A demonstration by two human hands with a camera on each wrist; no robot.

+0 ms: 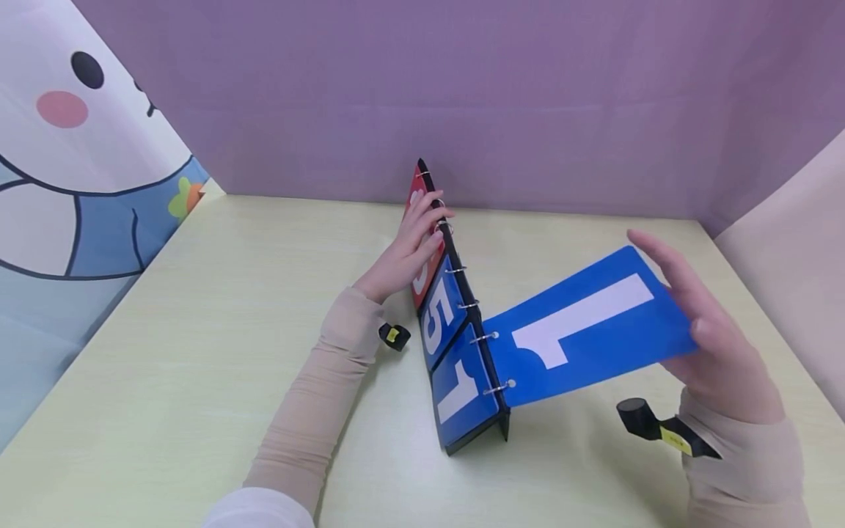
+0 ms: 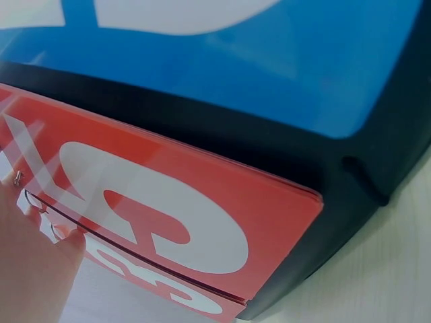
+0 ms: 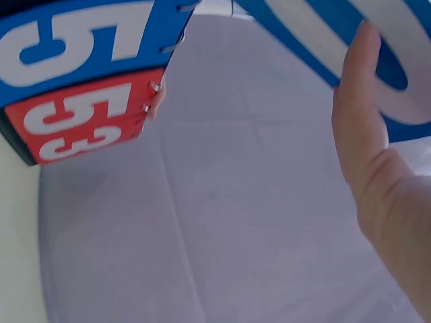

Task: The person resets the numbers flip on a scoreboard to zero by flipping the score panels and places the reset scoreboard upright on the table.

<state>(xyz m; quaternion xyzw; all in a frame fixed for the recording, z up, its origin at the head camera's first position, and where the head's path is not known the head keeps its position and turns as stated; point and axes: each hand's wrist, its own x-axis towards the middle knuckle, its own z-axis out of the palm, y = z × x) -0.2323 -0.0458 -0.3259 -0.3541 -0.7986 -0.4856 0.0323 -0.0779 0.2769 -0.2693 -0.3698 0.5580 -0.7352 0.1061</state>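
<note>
A tabletop flip scoreboard stands tent-like on the table, with red and blue number cards on metal rings along its black top edge. My left hand rests over that edge at the red cards, fingers laid across the rings. With my right hand I hold a blue card marked 1 by its free end. That card is lifted out to the right, still on its rings. Another blue 1 and a blue 5 face left. In the right wrist view, one finger lies against the card's other side.
The pale wooden table spreads around the scoreboard. A purple cloth wall rises at the back. To the left hangs a cartoon-printed cloth, and a pale wall borders the right.
</note>
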